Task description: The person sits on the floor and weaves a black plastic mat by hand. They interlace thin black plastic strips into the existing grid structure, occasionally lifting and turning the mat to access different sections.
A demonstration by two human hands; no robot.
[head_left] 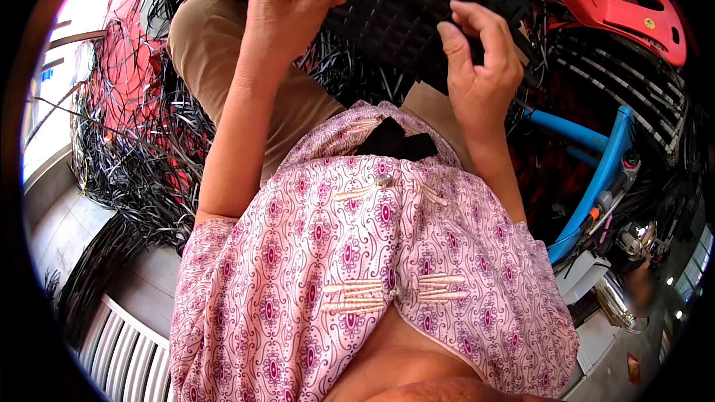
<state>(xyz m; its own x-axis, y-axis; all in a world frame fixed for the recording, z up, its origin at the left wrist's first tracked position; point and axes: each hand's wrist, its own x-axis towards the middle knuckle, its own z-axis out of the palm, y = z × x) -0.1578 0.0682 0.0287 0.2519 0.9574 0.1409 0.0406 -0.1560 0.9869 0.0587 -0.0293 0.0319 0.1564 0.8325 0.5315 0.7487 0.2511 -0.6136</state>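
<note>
A black woven panel of flat plastic strips lies across the top of the view, over my lap. My left hand is raised above its near left part, fingers bent in and thumb tip close to the forefinger. Anything thin between those fingertips is too small to make out. On the other side, my right hand hovers by the panel's near right part. Its thumb and forefinger are curved but apart, with nothing visible between them. A small black piece rests on the lap of my patterned shirt.
Tangled black strips cover the floor at left, beside a dark strip bundle and a white slatted piece. At right are a red plastic stool, a blue frame and hand tools.
</note>
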